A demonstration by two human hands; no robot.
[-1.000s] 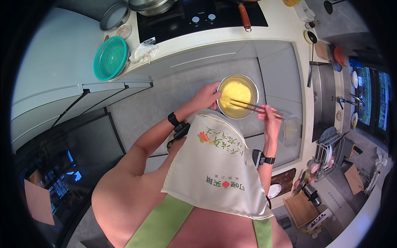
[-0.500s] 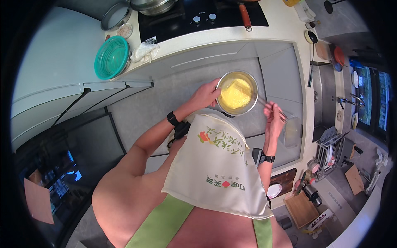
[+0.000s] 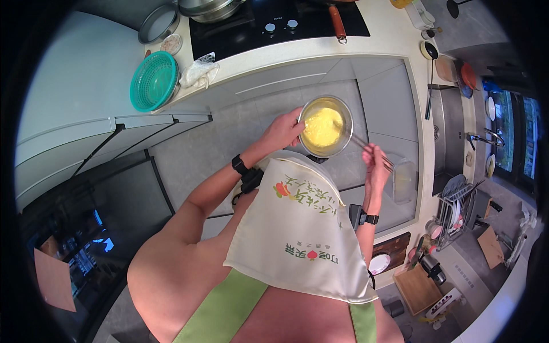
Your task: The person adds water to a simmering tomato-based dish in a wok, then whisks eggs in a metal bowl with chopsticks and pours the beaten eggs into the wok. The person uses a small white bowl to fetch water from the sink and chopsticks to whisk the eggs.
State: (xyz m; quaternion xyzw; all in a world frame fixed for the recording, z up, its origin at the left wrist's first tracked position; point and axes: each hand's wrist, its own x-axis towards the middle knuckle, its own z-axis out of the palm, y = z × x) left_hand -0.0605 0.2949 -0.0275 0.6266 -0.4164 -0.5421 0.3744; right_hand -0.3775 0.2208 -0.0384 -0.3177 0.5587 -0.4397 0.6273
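Note:
My left hand (image 3: 285, 130) grips the near-left rim of a round metal bowl (image 3: 347, 121), holding it in the air in front of my body. Beaten egg (image 3: 322, 127), yellow and frothy on top, lies in the bowl. From the right, my right hand (image 3: 376, 162) is closed round a pair of chopsticks (image 3: 361, 142). They slant over the bowl's right rim; their tips are blurred and hard to make out against the egg.
A black cooktop (image 3: 274, 34) is set in the far counter, with a red-handled pan (image 3: 338, 26) on it. To its left are a teal basket (image 3: 154, 81) and a cloth (image 3: 199, 74). A sink (image 3: 449, 123) and a dish rack (image 3: 456, 211) stand right.
The bowl has shifted slightly left and up. The egg's surface has swirled into a different shape, and the chopsticks lie at a slightly different angle.

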